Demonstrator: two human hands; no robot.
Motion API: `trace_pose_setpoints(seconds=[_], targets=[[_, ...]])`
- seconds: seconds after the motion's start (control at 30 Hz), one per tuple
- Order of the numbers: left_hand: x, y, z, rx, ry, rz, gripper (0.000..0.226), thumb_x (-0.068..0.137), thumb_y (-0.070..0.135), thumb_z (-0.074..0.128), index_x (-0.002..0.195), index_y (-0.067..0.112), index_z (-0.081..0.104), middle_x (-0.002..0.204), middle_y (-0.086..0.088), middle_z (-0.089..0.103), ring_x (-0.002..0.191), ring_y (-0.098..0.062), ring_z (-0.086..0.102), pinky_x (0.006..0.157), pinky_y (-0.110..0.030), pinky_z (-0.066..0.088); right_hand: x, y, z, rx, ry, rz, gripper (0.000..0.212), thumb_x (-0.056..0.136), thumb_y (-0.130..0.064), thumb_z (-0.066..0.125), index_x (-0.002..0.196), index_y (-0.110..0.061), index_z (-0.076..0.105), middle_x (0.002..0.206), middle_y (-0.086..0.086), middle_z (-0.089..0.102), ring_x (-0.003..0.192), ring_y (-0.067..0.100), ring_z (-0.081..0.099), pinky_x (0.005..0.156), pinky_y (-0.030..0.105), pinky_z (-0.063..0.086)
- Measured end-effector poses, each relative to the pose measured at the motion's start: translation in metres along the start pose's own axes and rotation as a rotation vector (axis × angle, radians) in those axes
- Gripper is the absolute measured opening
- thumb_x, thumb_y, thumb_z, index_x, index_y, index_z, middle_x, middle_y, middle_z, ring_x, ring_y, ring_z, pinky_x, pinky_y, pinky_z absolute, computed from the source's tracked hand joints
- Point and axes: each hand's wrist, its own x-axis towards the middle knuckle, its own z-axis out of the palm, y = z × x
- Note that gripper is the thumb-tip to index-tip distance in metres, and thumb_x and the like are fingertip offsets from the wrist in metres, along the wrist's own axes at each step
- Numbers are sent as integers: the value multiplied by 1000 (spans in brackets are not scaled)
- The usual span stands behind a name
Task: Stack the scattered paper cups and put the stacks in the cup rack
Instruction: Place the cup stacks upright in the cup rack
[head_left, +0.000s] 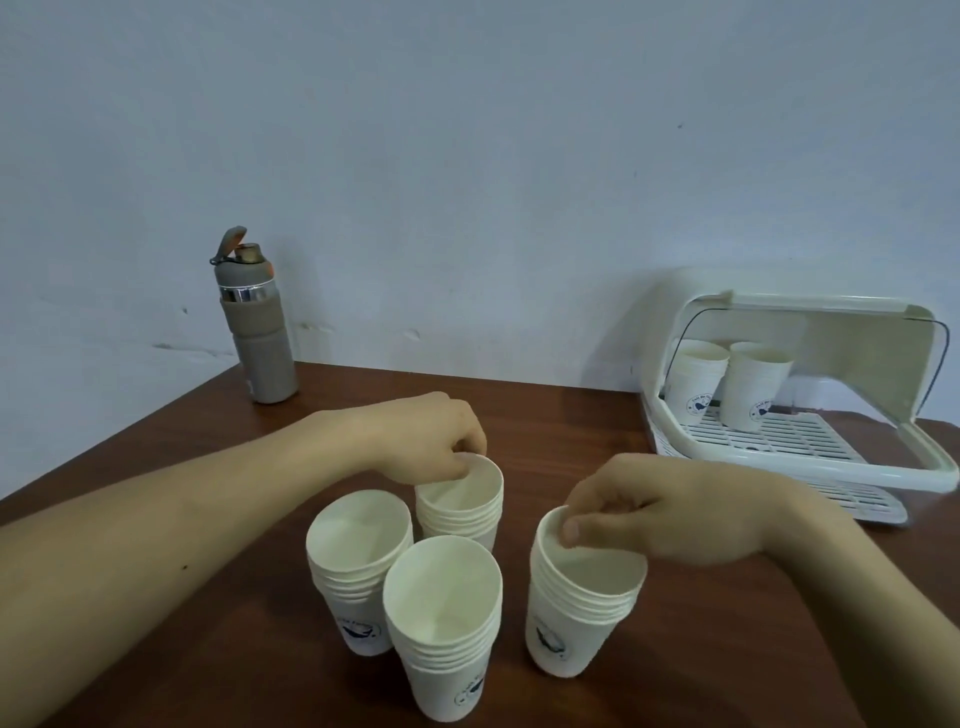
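Several stacks of white paper cups stand upright on the brown table. My left hand (426, 441) pinches the rim of the rear stack (462, 514). My right hand (665, 514) grips the rim of the right stack (576, 613), thumb inside the top cup. Two more stacks stand untouched: one at the left (353, 577) and one nearest me (441, 629). The white cup rack (883, 467), lid raised, sits at the right rear and holds two cup stacks (698, 384) (753, 389) on its slatted tray.
A grey water bottle (257, 332) with a flip cap stands at the back left corner of the table (571, 431), against the pale wall. The rack's drip tray juts out toward the front right.
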Motion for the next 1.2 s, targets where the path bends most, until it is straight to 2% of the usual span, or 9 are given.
trace_pose_setpoints(seconds=[0.17, 0.27, 0.4, 0.57, 0.67, 0.73, 0.8, 0.97, 1.2], targets=[[15, 0, 1, -39, 102, -17, 21, 90, 15, 50, 87, 10, 71, 80, -9, 68, 73, -24, 60, 70, -41, 50, -1, 9, -7, -68, 156, 123, 58, 98, -55, 50, 85, 1, 61, 71, 7, 42, 64, 14, 41, 63, 39, 40], [23, 1, 2, -42, 126, -42, 21, 92, 14, 51, 96, 15, 72, 87, -3, 70, 82, -23, 64, 73, -38, 52, 0, 15, -7, -45, 194, 178, 51, 96, -57, 52, 89, -10, 69, 83, 9, 63, 76, 19, 58, 75, 40, 51], [26, 6, 3, -101, 154, -42, 26, 99, 26, 50, 113, 19, 71, 108, 5, 72, 99, -14, 66, 87, -33, 54, -1, 18, -8, -31, 210, 231, 44, 95, -59, 52, 100, -20, 71, 93, -7, 67, 89, 9, 62, 84, 31, 52], [17, 11, -2, -167, 96, -16, 59, 86, 67, 58, 132, 30, 59, 127, 14, 64, 113, -9, 60, 98, -33, 50, -1, 15, -9, -37, 197, 277, 49, 91, -62, 56, 109, -19, 70, 110, 0, 67, 105, 15, 62, 96, 38, 50], [16, 11, 1, -77, 60, 10, 80, 75, 69, 69, 143, 31, 47, 142, 14, 54, 126, -11, 52, 104, -33, 46, -2, 14, -10, -102, 203, 311, 55, 86, -62, 64, 120, -19, 64, 120, 1, 63, 111, 19, 59, 97, 36, 49], [18, 12, 5, -59, 59, 26, 85, 75, 62, 73, 146, 29, 42, 147, 13, 50, 131, -12, 48, 107, -32, 43, -2, 15, -9, -124, 218, 307, 56, 81, -62, 69, 124, -28, 57, 118, -10, 58, 104, 12, 55, 87, 28, 48], [20, 12, 9, -56, 66, 30, 86, 75, 58, 75, 148, 28, 40, 148, 11, 49, 132, -13, 47, 108, -34, 42, 0, 18, -6, -107, 230, 297, 62, 75, -63, 73, 123, -35, 47, 113, -16, 54, 97, 6, 55, 79, 23, 47], [26, 10, 12, -41, 51, 11, 85, 72, 61, 74, 145, 30, 42, 143, 9, 52, 127, -15, 51, 105, -38, 46, 7, 27, 0, -124, 218, 284, 95, 70, -57, 77, 147, -33, 27, 138, -12, 51, 118, 15, 53, 98, 34, 49], [28, 18, 4, -92, 154, 40, 69, 72, 57, 72, 132, 32, 51, 125, 15, 59, 109, -10, 58, 92, -36, 53, 1, 33, -11, -126, 329, 268, 74, 73, -57, 75, 135, -31, 46, 124, -11, 58, 109, 11, 56, 93, 35, 51]])
